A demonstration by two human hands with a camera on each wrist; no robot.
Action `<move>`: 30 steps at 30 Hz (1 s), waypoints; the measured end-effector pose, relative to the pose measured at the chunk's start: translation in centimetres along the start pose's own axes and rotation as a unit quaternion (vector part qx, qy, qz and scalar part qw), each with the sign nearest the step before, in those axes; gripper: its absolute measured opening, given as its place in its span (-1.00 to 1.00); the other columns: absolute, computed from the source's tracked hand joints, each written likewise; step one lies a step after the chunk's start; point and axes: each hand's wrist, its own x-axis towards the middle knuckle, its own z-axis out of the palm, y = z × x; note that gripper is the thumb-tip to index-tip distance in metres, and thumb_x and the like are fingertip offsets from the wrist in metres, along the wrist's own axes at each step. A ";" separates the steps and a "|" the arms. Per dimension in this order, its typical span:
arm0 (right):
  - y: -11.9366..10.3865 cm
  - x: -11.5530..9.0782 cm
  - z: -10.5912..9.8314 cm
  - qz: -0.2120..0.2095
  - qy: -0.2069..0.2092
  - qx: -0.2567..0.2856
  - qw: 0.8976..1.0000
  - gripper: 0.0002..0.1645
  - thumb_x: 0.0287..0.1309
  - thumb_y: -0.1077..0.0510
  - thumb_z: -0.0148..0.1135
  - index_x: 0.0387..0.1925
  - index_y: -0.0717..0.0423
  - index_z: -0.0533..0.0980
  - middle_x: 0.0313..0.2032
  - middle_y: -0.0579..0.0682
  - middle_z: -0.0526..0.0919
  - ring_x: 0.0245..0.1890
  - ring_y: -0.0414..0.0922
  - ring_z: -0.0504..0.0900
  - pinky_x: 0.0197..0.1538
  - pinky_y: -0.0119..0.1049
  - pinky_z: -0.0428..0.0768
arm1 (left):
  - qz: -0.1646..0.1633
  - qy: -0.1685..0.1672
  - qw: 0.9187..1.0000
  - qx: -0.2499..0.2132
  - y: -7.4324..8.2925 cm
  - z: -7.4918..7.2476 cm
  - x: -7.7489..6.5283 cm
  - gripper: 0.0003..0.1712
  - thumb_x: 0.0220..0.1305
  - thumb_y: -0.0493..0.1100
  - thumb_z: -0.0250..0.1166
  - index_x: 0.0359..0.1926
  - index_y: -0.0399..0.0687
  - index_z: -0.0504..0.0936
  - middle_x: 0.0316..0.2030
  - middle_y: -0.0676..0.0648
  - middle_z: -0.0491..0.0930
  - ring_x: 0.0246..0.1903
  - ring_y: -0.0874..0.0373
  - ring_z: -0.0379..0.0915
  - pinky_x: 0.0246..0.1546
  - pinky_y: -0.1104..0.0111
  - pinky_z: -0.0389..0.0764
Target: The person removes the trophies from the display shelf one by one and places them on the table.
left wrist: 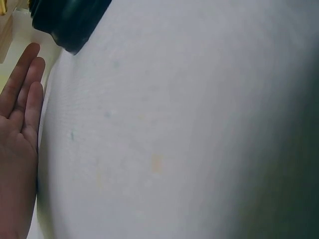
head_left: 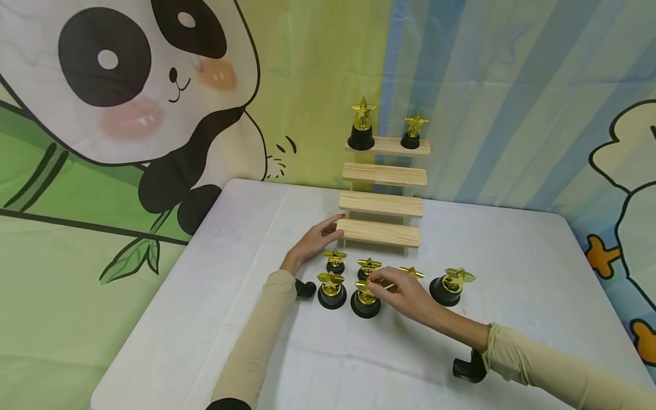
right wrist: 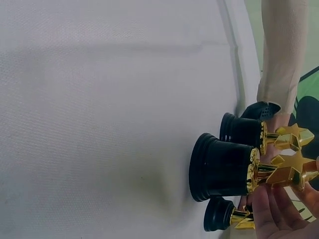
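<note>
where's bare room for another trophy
Bare: the lower three steps under the top trophies, except at the left hand; tabletop right of the rightmost trophy and left of the left sleeve. Crowded: the trophy cluster by the right hand, before the steps.

R hand point(head_left: 402, 290) grips front trophy point(head_left: 365, 304) (gold star, blk base); L hand point(head_left: 316, 238) at btm shelf point(head_left: 380, 232).

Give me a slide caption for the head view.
Right grip on a black-based gold star trophy, left grip at the tiered wooden stand.
</note>
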 end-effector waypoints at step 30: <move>-2.4 2.6 -8.4 0.008 0.084 -0.048 0.995 -0.64 0.44 0.04 0.03 0.10 0.14 0.51 -0.07 0.11 0.67 -0.24 -0.07 0.69 -0.18 -0.41 0.64 | -0.009 -0.012 1.000 -0.005 1.5 -0.2 -0.6 -0.35 0.40 0.11 0.15 0.45 0.32 0.21 0.15 -0.14 0.50 0.19 -0.01 0.41 0.28 0.07 0.39</move>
